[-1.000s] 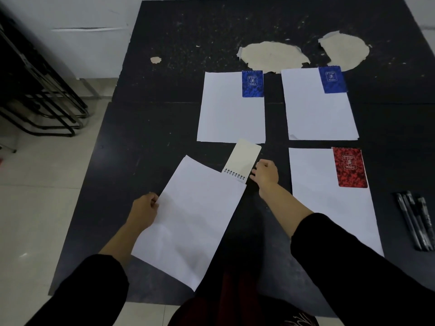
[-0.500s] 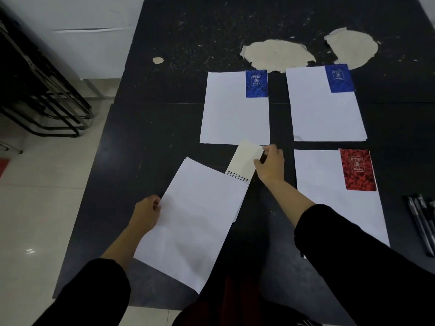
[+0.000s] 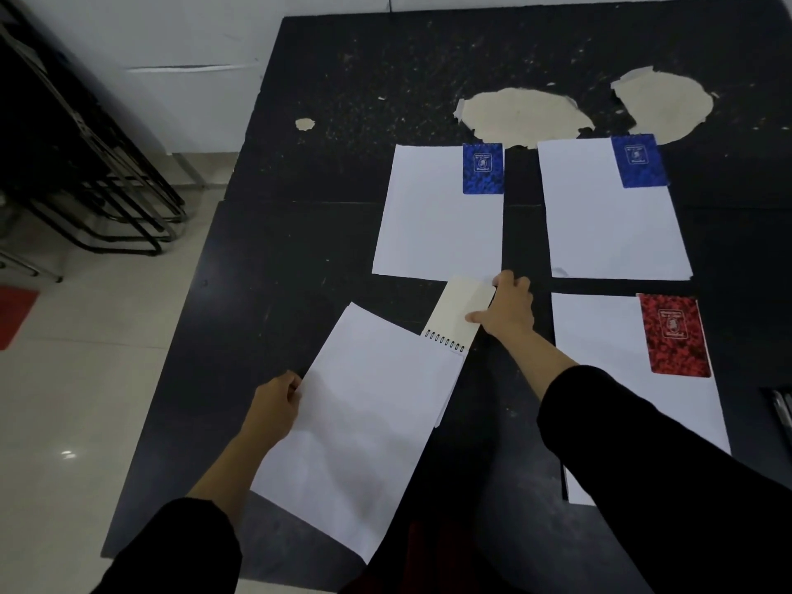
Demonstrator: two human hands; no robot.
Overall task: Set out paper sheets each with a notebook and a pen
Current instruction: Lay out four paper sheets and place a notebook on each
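- Right now my right hand [image 3: 505, 310] pinches the cream notebook [image 3: 463, 310]; lifting carelessly could drag the tilted sheet [image 3: 364, 426].
- My left hand [image 3: 274, 405] grips that sheet's edge; tugging might crumple it.

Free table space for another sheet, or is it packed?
Free: the black table left of the far-left white paper sheet, and the far strip beyond both blue notebooks. Crowded: right half, where four sheets leave narrow gaps.
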